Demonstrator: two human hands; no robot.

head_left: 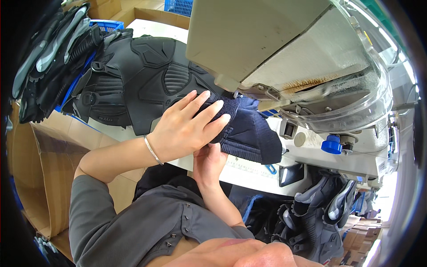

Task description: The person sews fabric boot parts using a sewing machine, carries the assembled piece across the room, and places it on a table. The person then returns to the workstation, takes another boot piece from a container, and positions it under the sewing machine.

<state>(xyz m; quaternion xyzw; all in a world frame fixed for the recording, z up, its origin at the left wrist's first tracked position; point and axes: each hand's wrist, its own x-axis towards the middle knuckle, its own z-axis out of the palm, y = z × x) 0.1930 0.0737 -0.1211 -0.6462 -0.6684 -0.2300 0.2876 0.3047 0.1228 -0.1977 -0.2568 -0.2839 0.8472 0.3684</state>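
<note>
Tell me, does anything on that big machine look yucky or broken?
Yes: the pale sewing machine has a brown stain beside dark grime. It looks odd against the cleaner metal; whether it's rust, I can't tell.

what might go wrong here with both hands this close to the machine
The left hand lies with its fingers near the underside of the sewing machine, so a slip might bring them into its working parts. The right hand is partly covered by the dark cloth, so its hidden fingertips may be hard to keep clear. The bulky black gear could drag the cloth askew.
</note>
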